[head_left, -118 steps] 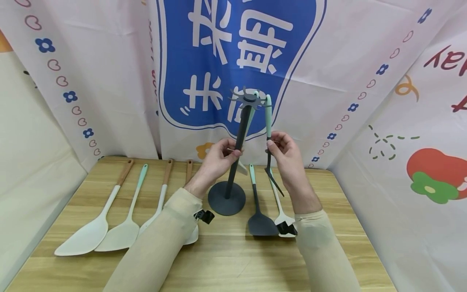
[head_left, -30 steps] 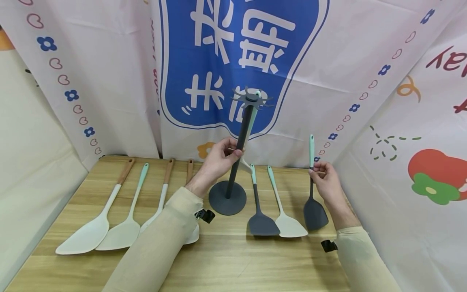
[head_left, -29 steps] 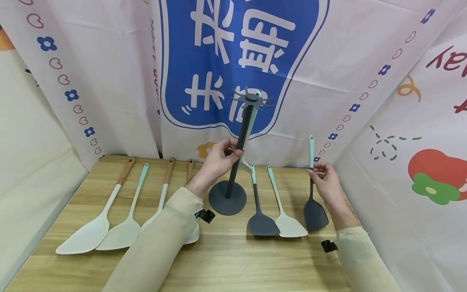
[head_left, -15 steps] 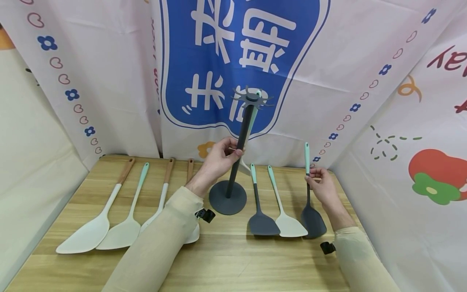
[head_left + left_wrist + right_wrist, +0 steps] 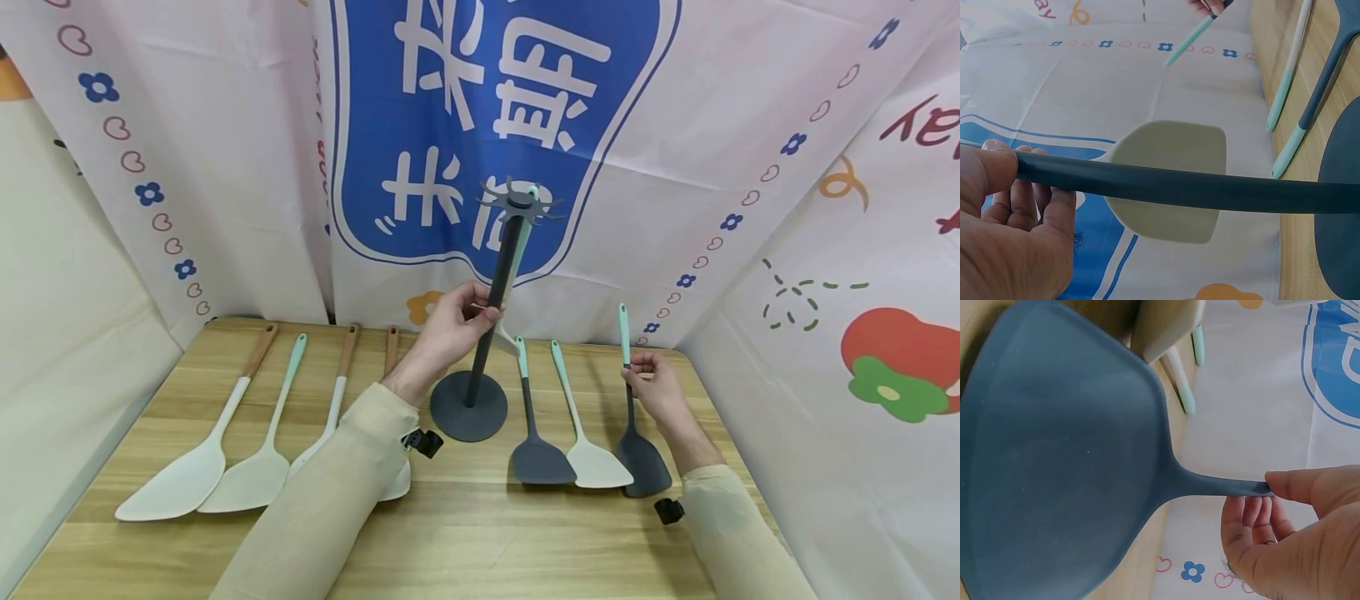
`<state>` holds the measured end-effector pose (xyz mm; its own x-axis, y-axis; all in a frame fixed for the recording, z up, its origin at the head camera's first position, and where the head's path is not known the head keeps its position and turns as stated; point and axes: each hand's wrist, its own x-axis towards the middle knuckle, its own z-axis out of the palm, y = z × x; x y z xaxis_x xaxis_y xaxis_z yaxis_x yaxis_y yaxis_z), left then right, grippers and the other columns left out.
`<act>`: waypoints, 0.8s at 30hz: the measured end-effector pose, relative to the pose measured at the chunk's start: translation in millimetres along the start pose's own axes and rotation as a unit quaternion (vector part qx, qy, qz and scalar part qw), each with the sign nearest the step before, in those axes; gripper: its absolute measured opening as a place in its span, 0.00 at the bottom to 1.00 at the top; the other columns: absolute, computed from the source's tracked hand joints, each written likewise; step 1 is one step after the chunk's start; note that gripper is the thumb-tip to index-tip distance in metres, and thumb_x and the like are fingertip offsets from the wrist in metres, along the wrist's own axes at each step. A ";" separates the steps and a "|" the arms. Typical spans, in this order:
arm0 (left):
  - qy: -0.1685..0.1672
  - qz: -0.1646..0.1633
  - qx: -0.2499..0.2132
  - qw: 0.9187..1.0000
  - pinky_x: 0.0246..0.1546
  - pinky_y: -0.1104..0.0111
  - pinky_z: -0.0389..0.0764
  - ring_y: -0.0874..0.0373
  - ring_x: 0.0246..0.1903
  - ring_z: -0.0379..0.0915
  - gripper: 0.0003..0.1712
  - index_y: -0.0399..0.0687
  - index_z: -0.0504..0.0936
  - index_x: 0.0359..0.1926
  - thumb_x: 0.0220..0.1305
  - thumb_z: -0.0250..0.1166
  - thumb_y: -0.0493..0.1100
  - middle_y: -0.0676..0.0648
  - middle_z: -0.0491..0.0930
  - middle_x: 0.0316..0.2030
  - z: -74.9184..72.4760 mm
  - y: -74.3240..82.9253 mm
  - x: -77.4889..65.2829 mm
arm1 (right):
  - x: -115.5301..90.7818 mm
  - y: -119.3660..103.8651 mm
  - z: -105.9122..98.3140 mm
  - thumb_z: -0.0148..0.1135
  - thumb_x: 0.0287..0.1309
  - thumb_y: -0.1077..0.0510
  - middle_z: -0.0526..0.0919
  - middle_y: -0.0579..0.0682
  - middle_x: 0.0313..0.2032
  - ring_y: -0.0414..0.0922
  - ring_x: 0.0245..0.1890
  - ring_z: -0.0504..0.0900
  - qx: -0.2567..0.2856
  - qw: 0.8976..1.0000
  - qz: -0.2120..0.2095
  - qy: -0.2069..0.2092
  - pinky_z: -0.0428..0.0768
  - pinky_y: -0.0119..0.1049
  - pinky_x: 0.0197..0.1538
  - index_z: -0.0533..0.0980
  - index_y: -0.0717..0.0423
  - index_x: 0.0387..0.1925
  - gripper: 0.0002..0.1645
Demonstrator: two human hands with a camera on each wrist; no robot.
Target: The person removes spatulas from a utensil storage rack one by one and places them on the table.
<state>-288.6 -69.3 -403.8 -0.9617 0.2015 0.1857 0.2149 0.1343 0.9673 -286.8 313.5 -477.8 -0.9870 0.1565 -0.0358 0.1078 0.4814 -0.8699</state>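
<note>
My left hand (image 5: 450,329) grips the upright pole of a dark grey utensil stand (image 5: 468,408), which has a ring of hooks on top. Behind the pole hangs a pale spatula (image 5: 1169,140) with a mint handle; the left wrist view shows its broad head past the pole. At the right, my right hand (image 5: 660,387) pinches the shaft of a dark grey spatula (image 5: 643,462) just below its mint handle. That spatula's blade is low over the table, handle end raised, and its edge is close beside a white spatula (image 5: 596,462) lying there.
Another dark grey spatula (image 5: 542,462) lies between the stand and the white one. Left of the stand lie several pale turners, among them one with a wooden handle (image 5: 180,479) and one with a mint handle (image 5: 251,479). Printed cloth (image 5: 247,167) walls surround the wooden table (image 5: 480,542).
Since the oldest frame, the dark grey spatula has come off the stand's hook and gone right in my right hand. Over the last second it sinks and shifts slightly left. My left hand stays put.
</note>
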 end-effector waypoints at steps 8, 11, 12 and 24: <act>0.000 -0.004 -0.001 1.000 0.69 0.46 0.86 0.44 0.56 0.83 0.10 0.45 0.85 0.64 0.89 0.67 0.39 0.38 0.89 0.60 0.2 0.5 -0.1 | 1.6 3.7 1.7 0.65 0.84 0.66 0.80 0.51 0.48 0.32 0.35 0.79 -0.007 1.000 0.008 -0.004 0.82 0.25 0.37 0.73 0.74 0.68 0.21; -0.001 -0.001 -0.006 1.000 0.67 0.48 0.86 0.45 0.55 0.83 0.10 0.44 0.85 0.63 0.89 0.67 0.39 0.38 0.89 0.60 0.5 0.4 0.0 | 2.9 7.9 2.6 0.65 0.84 0.67 0.80 0.53 0.48 0.34 0.36 0.79 -0.019 1.000 0.009 -0.006 0.83 0.25 0.38 0.73 0.75 0.68 0.21; -0.001 0.000 -0.008 1.000 0.66 0.49 0.86 0.45 0.55 0.84 0.10 0.44 0.85 0.63 0.89 0.67 0.38 0.37 0.89 0.59 0.5 0.3 0.2 | 3.9 9.4 2.8 0.65 0.84 0.67 0.80 0.54 0.48 0.35 0.37 0.79 -0.024 1.000 0.009 -0.007 0.84 0.26 0.38 0.73 0.75 0.68 0.20; -0.001 0.002 -0.017 1.000 0.64 0.52 0.85 0.47 0.55 0.84 0.08 0.44 0.85 0.62 0.89 0.67 0.38 0.38 0.90 0.58 1.3 0.0 0.6 | 24.4 45.3 5.6 0.72 0.82 0.61 0.83 0.52 0.45 0.35 0.33 0.79 0.005 0.999 -0.010 -0.041 0.83 0.28 0.36 0.78 0.69 0.61 0.18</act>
<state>-288.9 -68.0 -404.0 -0.9603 0.2043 0.1901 0.2135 0.0994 0.9719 -306.7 334.3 -520.8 -0.9954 0.0761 -0.0587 0.0880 0.4745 -0.8759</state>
